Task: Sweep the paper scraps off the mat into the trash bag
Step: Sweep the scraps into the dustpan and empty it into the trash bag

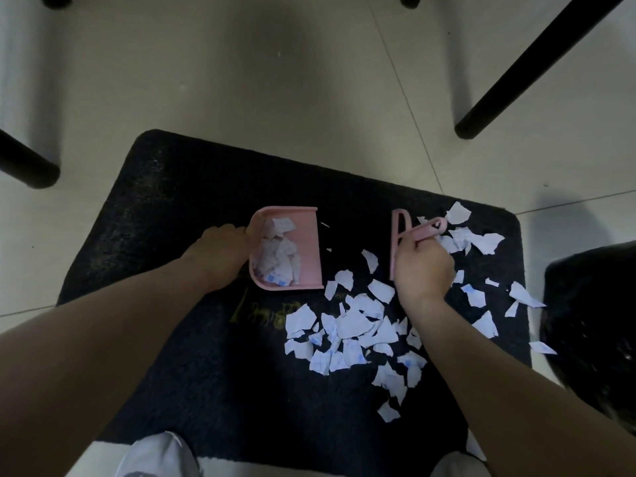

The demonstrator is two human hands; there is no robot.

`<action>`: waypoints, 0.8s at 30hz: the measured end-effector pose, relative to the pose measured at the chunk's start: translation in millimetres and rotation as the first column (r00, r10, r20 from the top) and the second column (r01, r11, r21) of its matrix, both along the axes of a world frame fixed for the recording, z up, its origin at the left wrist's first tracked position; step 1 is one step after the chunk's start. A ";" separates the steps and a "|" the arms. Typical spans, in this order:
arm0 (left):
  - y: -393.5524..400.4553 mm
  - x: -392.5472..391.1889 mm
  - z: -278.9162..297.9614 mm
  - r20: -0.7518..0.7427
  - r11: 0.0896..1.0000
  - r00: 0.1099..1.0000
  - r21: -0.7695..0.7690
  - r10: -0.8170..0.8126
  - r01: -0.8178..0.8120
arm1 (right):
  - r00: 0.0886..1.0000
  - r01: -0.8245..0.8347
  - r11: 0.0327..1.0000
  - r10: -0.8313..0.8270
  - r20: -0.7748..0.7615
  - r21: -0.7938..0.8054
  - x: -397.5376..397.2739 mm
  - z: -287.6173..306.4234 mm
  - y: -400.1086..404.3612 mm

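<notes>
- Pink plastic dustpan [303,249] sits on the black mat [179,208], its open edge facing the right hand; a pile of torn paper already lies inside it, heaped toward the closed back wall.
- Left hand [220,256] is at the dustpan's back wall; the fingers curl over the rim there and are hidden behind it, so how they grip cannot be made out fully.
- Right hand [425,266] is closed in a fist round the handle of a small pink brush [399,242]; the handle's looped end pokes out beyond the knuckles, and the long brush head stands just on the dustpan side of the fist. The bristles are too dark to tell against the mat.
- Paper scraps [358,325], white with faint blue grid marks, lie thickest between the two forearms, nearer the right wrist, and spread past the right hand toward the mat's far corner. Some are covered by the right hand and forearm.
- Trash bag [592,325], black, stands beyond the right forearm at the picture's edge, partly cut off; its opening is hard to read.
- One scrap [542,347] lies off the mat on the pale floor tiles [309,98], just beside the bag.
- Faint yellowish lettering on the mat near the left forearm is illegible.
- Dark furniture legs [537,67] cross the floor beyond both hands, cut off by the frame.
</notes>
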State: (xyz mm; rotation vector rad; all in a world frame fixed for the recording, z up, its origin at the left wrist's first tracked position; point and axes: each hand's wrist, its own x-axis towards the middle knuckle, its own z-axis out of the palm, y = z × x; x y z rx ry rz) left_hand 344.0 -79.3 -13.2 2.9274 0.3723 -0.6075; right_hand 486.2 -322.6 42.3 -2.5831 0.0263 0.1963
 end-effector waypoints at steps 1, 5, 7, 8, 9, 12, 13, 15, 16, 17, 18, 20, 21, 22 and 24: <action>-1.2 -3.0 0.6 0.014 0.999 0.999 0.018 -0.033 0.033 | 1.000 0.018 1.000 -0.018 0.022 -0.022 -3.5 -0.8 -6.0; -6.7 -12.1 3.0 -0.012 0.987 0.989 0.071 -0.147 0.147 | 0.998 0.041 0.991 -0.036 0.046 -0.126 -19.9 -4.6 -19.2; -10.1 -15.3 2.8 -0.034 0.981 0.984 0.082 -0.174 0.177 | 1.000 0.027 0.988 -0.026 0.010 -0.153 -31.1 -4.9 -16.7; -10.9 -16.6 1.4 -0.053 0.977 0.981 0.094 -0.187 0.191 | 1.000 0.012 0.988 -0.013 -0.009 -0.155 -37.5 -5.2 -12.0; -11.9 -17.1 0.0 -0.066 0.976 0.980 0.102 -0.188 0.194 | 1.000 0.001 0.989 -0.005 -0.031 -0.146 -44.1 -6.4 -6.1; -13.1 -18.0 -5.9 -0.064 0.976 0.983 0.125 -0.174 0.181 | 0.992 -0.027 0.999 0.023 -0.120 -0.032 -66.3 -11.5 17.0; -13.7 -18.5 -6.3 -0.077 0.976 0.983 0.136 -0.164 0.173 | 0.989 -0.031 0.999 0.032 -0.145 0.008 -72.9 -13.2 24.8; -16.0 -19.6 -6.1 -0.094 0.975 0.983 0.144 -0.155 0.167 | 0.982 -0.024 0.997 0.037 -0.184 0.075 -83.3 -15.3 37.2; -16.9 -20.0 -6.6 -0.099 0.974 0.983 0.148 -0.156 0.170 | 0.978 -0.016 0.994 0.038 -0.207 0.106 -87.1 -14.1 41.7; -17.8 -20.1 -5.6 -0.101 0.975 0.983 0.149 -0.152 0.166 | 0.973 -0.006 0.991 0.038 -0.228 0.137 -89.9 -12.7 45.0; -18.0 -20.0 -5.2 -0.105 0.976 0.984 0.148 -0.143 0.158 | 0.969 0.004 0.985 0.039 -0.243 0.174 -91.7 -10.6 46.8; -18.3 -20.5 -4.5 -0.104 0.980 0.986 0.137 -0.128 0.142 | 0.967 0.022 0.970 0.041 -0.252 0.240 -91.5 -4.6 46.9; -18.7 -21.4 -4.4 -0.101 0.982 0.987 0.131 -0.122 0.134 | 0.968 0.038 0.966 0.029 -0.250 0.257 -89.5 -1.7 45.3; -18.8 -22.7 -3.7 -0.091 0.985 0.990 0.121 -0.112 0.123 | 0.969 0.060 0.963 0.007 -0.246 0.263 -85.9 1.0 42.0; -17.2 -26.5 -2.3 -0.077 0.989 0.992 0.097 -0.102 0.109 | 0.975 0.105 0.961 -0.049 -0.217 0.258 -77.1 3.8 31.3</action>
